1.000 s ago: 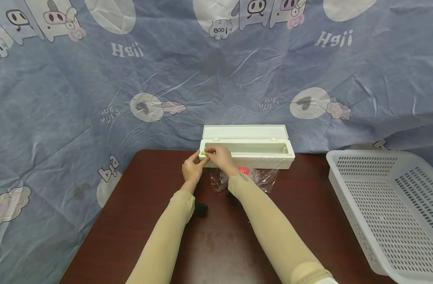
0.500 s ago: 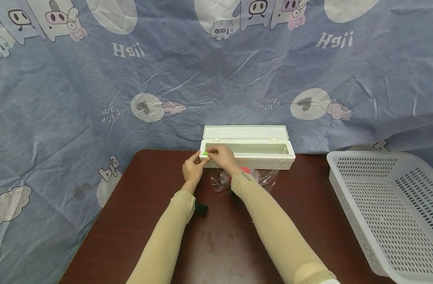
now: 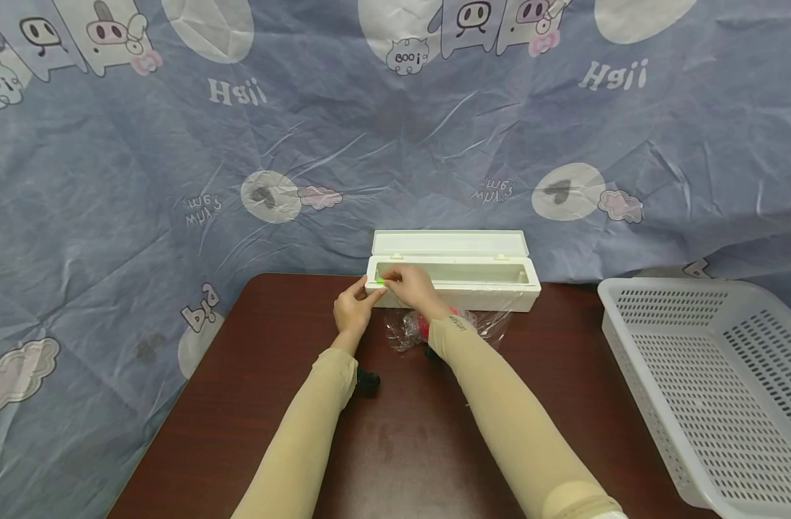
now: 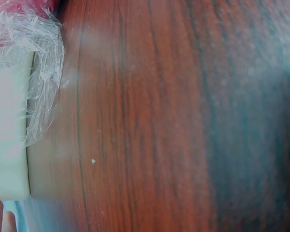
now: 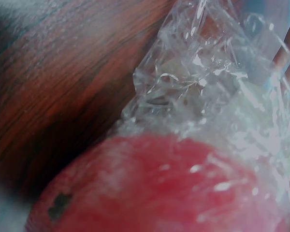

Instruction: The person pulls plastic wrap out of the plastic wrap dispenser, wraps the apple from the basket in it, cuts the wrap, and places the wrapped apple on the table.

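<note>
A white cling film dispenser [image 3: 486, 297] stands at the table's back, its lid [image 3: 450, 243] raised. My left hand [image 3: 352, 311] grips its left front corner; two fingertips [image 4: 8, 222] show at that end in the left wrist view. My right hand [image 3: 411, 288] pinches a small green slide cutter [image 3: 380, 281] on the dispenser's front edge, near the left end. Clear cling film [image 5: 198, 82] hangs over the front onto the table. Crumpled film covers a red round fruit [image 5: 150, 188], which has a dark spot and lies below my right wrist, partly hidden in the head view.
To the right stands a white perforated plastic basket [image 3: 635, 404] on the dark brown wooden table [image 3: 382, 447]. A grey-blue printed curtain [image 3: 395, 144] hangs right behind the dispenser. A black piece [image 3: 367, 382] sits under my left wrist.
My right hand has slid a little to the right with the green slide cutter along the dispenser's front edge. The left hand keeps its place; more of the red fruit shows.
</note>
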### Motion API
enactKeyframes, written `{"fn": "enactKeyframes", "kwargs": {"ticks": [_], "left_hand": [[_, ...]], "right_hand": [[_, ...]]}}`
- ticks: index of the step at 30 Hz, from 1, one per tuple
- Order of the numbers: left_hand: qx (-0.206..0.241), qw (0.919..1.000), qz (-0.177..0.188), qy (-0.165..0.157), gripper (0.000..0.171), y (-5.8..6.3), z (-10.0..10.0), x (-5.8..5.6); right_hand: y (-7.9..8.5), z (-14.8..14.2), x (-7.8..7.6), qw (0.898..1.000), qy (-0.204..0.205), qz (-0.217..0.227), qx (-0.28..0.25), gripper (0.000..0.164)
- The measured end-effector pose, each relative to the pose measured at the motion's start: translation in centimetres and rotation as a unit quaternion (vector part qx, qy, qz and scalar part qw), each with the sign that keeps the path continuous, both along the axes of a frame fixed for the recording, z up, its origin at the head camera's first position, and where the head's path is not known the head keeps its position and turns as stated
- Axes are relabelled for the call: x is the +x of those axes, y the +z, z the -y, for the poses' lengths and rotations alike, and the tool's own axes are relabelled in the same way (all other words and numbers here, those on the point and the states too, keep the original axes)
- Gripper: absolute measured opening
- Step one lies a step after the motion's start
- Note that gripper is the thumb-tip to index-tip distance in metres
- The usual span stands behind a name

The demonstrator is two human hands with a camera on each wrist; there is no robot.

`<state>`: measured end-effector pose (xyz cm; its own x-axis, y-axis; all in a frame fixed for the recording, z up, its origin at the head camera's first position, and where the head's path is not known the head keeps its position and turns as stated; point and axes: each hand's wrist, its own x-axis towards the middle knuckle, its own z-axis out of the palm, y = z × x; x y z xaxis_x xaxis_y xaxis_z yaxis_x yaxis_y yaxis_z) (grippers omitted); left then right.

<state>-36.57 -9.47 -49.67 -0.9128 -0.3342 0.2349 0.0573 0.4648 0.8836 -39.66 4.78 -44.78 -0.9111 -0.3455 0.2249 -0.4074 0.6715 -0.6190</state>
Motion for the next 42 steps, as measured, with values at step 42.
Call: {"fn": "enactKeyframes", "kwargs": {"ticks": [42], "left_hand": [[0.009,1.0,-0.001,0.001,0.061,0.0,0.1,0.0]], "right_hand": [[-0.2,-2.3,-1.2,0.999,0.049,0.015,-0.006,0.022]]}}
